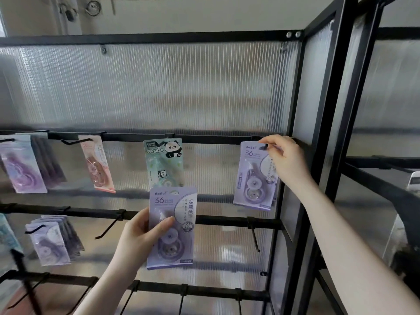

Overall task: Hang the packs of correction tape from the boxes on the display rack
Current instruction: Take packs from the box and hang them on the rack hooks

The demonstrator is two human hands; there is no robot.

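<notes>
While the right hand [285, 159] reaches up to the top rail of the display rack [204, 138], its fingertips pinch the upper edge of a lilac correction tape pack [253, 178], right at the black hook tip poking through the hang hole. That pack sits close to the rack's right upright, little room on that side. Lower down, the left hand [141, 235] grips a second lilac pack [171, 228] from its left edge, thumb pressed across the front, held upright just below the hanging panda pack [164, 162]. Further left, a pink pack [97, 163] and a purple pack [21, 164] hang on the same rail; a stack of purple packs [53, 239] hangs one rail down. Bare hooks [109, 226] jut out on the middle rail, with open panel between them.
</notes>
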